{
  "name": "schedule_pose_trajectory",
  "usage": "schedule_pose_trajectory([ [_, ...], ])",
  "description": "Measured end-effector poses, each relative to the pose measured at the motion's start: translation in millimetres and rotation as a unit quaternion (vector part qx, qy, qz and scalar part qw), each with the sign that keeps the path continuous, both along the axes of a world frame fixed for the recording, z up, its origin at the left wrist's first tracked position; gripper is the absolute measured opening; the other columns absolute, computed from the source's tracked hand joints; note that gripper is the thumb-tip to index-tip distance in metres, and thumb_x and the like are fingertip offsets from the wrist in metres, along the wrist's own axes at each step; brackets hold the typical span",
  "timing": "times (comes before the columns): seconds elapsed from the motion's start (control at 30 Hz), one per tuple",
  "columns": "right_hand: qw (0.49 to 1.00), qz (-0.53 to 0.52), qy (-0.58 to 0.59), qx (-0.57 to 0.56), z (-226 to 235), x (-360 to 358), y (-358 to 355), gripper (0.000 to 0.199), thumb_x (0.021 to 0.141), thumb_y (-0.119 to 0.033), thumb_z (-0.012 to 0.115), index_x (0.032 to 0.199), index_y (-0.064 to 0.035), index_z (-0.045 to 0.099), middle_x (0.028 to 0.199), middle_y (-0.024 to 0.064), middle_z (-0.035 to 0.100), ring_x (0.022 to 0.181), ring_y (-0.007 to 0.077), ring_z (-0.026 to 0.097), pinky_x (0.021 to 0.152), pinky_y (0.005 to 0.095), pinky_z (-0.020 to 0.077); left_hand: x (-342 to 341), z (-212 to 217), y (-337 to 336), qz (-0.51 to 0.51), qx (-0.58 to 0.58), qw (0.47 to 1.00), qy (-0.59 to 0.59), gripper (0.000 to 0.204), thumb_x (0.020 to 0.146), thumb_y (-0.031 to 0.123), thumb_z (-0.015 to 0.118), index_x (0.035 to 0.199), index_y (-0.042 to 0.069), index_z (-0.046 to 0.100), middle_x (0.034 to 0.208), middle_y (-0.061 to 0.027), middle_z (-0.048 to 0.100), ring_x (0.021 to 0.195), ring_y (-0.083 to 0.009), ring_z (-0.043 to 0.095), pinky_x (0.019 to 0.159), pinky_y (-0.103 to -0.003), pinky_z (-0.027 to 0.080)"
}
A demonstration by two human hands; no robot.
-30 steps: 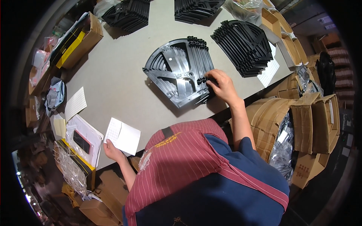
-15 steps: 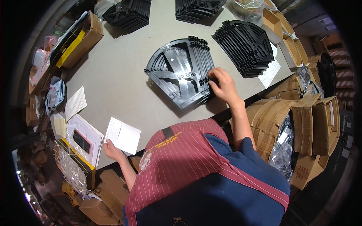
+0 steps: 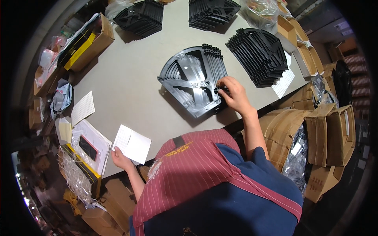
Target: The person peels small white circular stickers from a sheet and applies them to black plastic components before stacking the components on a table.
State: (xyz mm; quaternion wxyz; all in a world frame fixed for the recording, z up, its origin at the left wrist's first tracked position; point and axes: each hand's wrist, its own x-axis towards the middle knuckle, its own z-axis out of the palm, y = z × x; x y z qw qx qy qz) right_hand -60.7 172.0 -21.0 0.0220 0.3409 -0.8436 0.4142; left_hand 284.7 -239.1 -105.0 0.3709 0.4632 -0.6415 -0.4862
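My left hand pinches the lower left edge of a white sheet with a grid of small labels on part of it, held by the table's near edge. My right hand is closed, thumb and fingers bent, at the right edge of a stack of black fan-shaped plastic parts. Its fingertips are on the small knobs along that edge, and they partly hide what they grip. The stack's top part is glossy, with ribs and triangular openings.
More black stacks stand at the far left, far middle and right. Label sheets, a phone on papers and a box are at left. Cardboard cartons crowd the right side.
The whole view has shifted slightly, so the table's contents appear a little lower and to the right. Both hands stay at the same things, the right fingers moving slightly at the stack's edge.
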Motion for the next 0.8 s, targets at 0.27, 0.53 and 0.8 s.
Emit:
schedule_pose_trajectory([
  [0.27,0.999,-0.003,-0.05,-0.02,0.3,-5.4,2.4,0.028,0.077,-0.006,0.07,0.104,-0.0029,0.063,0.098,0.0167,0.062,0.097,0.0386,0.061,0.085,0.0428,0.0507,-15.5,3.8,4.6,0.009,-0.025,1.0,0.009,0.028,0.107,0.02,0.056,0.099,-0.006,0.058,0.091,-0.009,0.066,0.08,-0.0139,0.061,0.072,-0.028,0.051],
  [0.53,0.998,0.03,-0.035,-0.041,2.7,3.0,-5.3,0.028,0.08,-0.016,0.071,0.103,-0.0008,0.066,0.105,0.017,0.064,0.1,0.0371,0.063,0.089,0.0417,0.0503,13.1,-16.8,-8.9,0.044,-0.039,0.998,-0.013,0.024,0.107,0.02,0.058,0.097,-0.002,0.062,0.084,-0.0029,0.064,0.075,-0.0096,0.055,0.068,-0.027,0.048],
  [0.8,0.998,0.026,-0.031,-0.044,17.4,7.1,-5.6,0.017,0.084,-0.003,0.068,0.1,0.0032,0.067,0.099,0.0159,0.066,0.09,0.0305,0.065,0.081,0.0353,0.0514,6.1,-26.8,0.6,0.088,-0.098,0.988,-0.085,0.032,0.102,0.028,0.063,0.088,0.0,0.056,0.069,-0.0082,0.059,0.065,-0.0141,0.052,0.065,-0.033,0.045],
])
